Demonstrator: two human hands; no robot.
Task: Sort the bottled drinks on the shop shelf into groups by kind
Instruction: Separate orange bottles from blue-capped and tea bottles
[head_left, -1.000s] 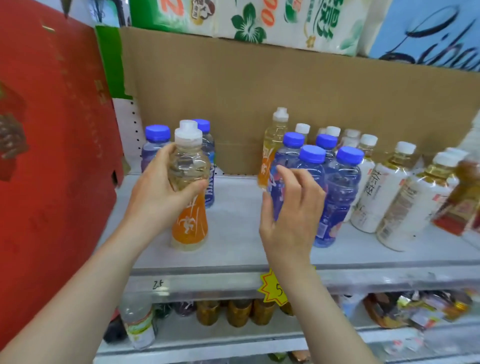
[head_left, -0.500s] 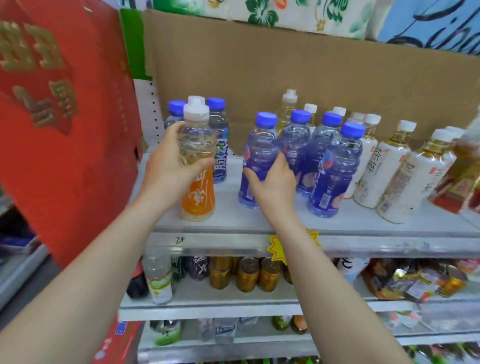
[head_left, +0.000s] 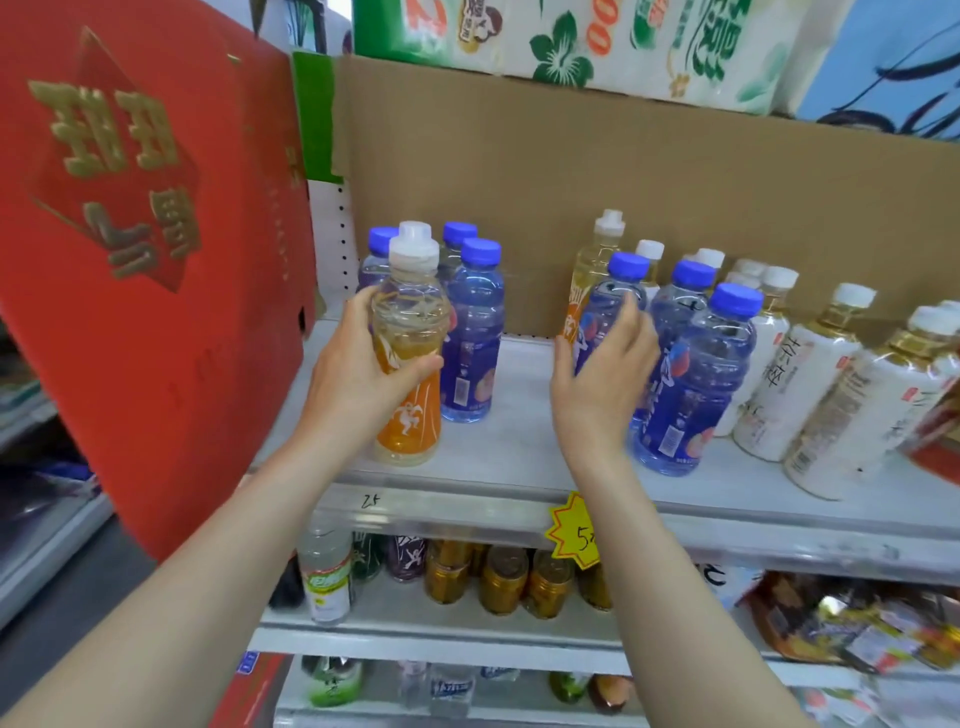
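Note:
On the top shelf (head_left: 519, 447), my left hand (head_left: 353, 384) grips an orange-label bottle (head_left: 410, 415) with a white cap, standing near the front edge. Behind it stands a group of three blue-capped bottles (head_left: 475, 332). My right hand (head_left: 602, 379) curls round another blue-capped bottle (head_left: 615, 296), the leftmost of a second blue group (head_left: 696, 384) at centre right. A second orange-label bottle (head_left: 597, 260) stands behind that group, against the cardboard.
White-label tea bottles (head_left: 800, 374) fill the shelf's right side. A large red box (head_left: 145, 260) stands close on the left. Brown cardboard (head_left: 623, 171) backs the shelf. A yellow price tag (head_left: 576, 535) hangs on the front rail, above gold cans (head_left: 504, 577) below.
My right hand set a blue-capped bottle beside the left blue group, let go and moved right onto another blue bottle. My left hand kept hold of the orange-label bottle.

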